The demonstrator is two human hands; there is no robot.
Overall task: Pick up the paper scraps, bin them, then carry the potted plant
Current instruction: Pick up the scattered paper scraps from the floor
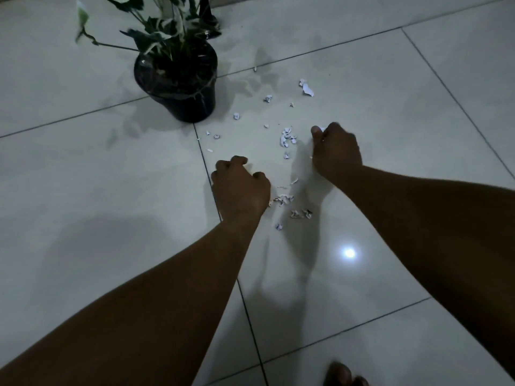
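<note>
Paper scraps (287, 139) are scattered on the tiled floor (390, 101), right of the potted plant (181, 79). A white scrap is pinched in the right hand (334, 151). Left hand (239, 188): fingers curled, contents cannot be told.

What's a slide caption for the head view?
Both hands gather paper scraps off the tiled floor beside a potted plant.

Open floor (418, 107) right of my hands and toward me. Potted plant (178, 79) blocks far left; paper scraps (287, 139) litter the gap between.
</note>
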